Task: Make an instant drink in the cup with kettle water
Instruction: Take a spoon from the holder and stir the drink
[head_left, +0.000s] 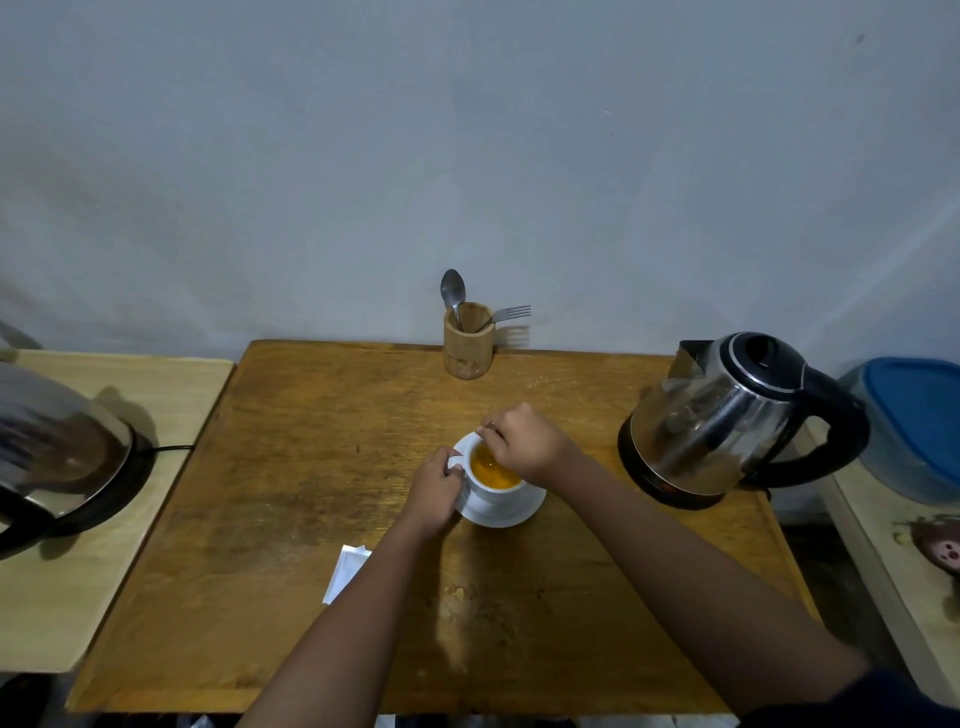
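The cup (491, 475) sits on a saucer (511, 512) at centre frame on the worktop (311, 441), filled with orange liquid close to the rim. The left hand (434, 491) has its grip pinched on the cup handle. The right hand (524, 441) hovers over the rim with its grip clenched on a thin utensil, seemingly a stirrer; the item is too small to identify.

Hazards:
- Vigorous stirring may slop hot liquid over the rim onto the saucer or the fingers.
- Pulling the handle may slide or tip the cup.
- The right forearm lies near the kettle (727, 415) at right of frame; a sideways sweep could strike it.
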